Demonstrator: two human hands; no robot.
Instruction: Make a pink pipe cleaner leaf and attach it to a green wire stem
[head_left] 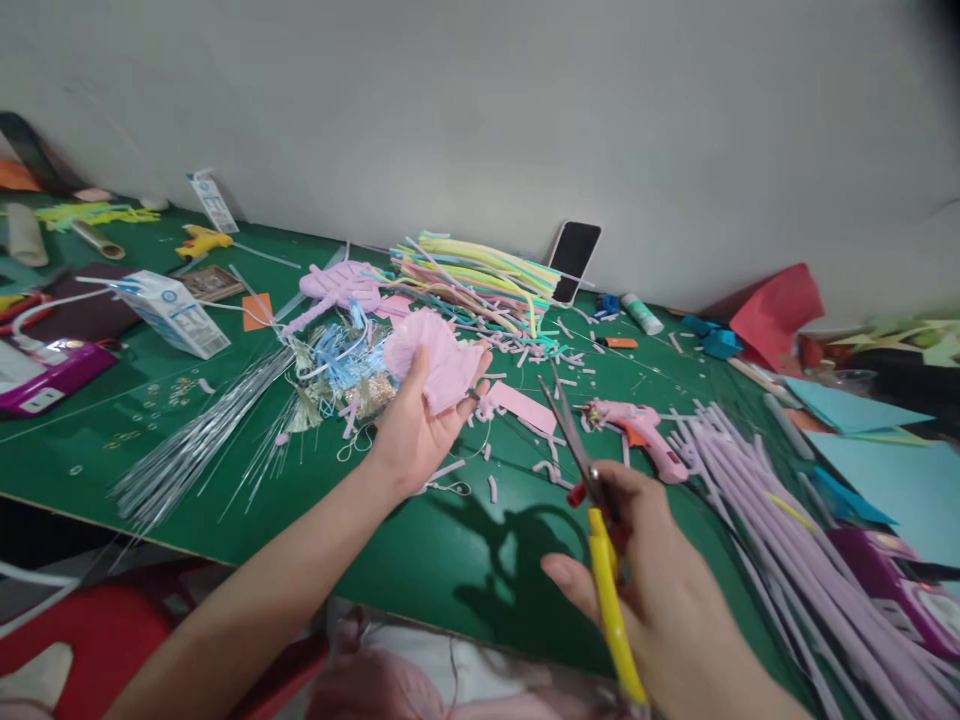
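Observation:
My left hand (420,430) pinches a pale pink fan-shaped piece (431,350) with a ridged surface above the middle of the green table. The thumb lies over the piece, and the other fingers are partly hidden behind it. In my right hand (660,590) is a pair of scissors (577,440), with a yellow handle toward me and red near the pivot. The metal blades point up and away, a little apart, and do not touch the pink piece. Short lilac offcuts (551,470) and a flat pink strip (521,408) lie between the hands.
A pink glue gun (641,432) lies beside a bundle of long lilac stems (780,540) on the right. Multicoloured stems (480,275) and a phone (577,258) are against the wall. Silver strands (202,440), a carton (176,312) and a yellow glue gun (202,242) are on the left.

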